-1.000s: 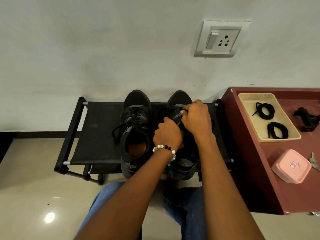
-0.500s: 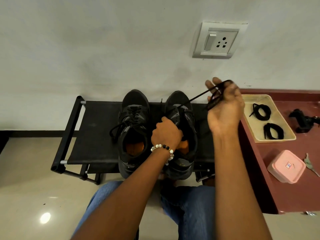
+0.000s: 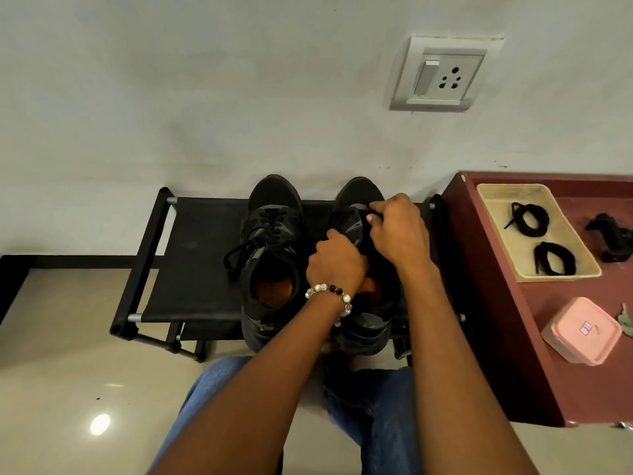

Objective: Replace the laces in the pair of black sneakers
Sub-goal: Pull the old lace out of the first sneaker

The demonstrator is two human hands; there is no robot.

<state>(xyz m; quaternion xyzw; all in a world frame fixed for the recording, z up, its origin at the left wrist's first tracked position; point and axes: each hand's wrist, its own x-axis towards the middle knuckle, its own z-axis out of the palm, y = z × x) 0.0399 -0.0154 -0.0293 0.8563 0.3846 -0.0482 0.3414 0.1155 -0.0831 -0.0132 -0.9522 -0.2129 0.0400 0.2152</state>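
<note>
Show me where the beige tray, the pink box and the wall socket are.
beige tray [image 3: 493,196]: head view, bare floor near its far-left corner.
pink box [image 3: 581,330]: head view, middle of its lid.
wall socket [image 3: 448,78]: head view, pin holes on its faceplate.

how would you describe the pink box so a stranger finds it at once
Start at the maroon table right of the shoe rack. The pink box sits on its near part, nearer than the tray. It alone is pink, square, lidded.

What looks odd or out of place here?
Little does. The left sneaker's lace is untied and trails onto the rack. The left hand holds the right sneaker; the right hand pinches its lace. Two coiled laces lie neatly in the tray.
</note>
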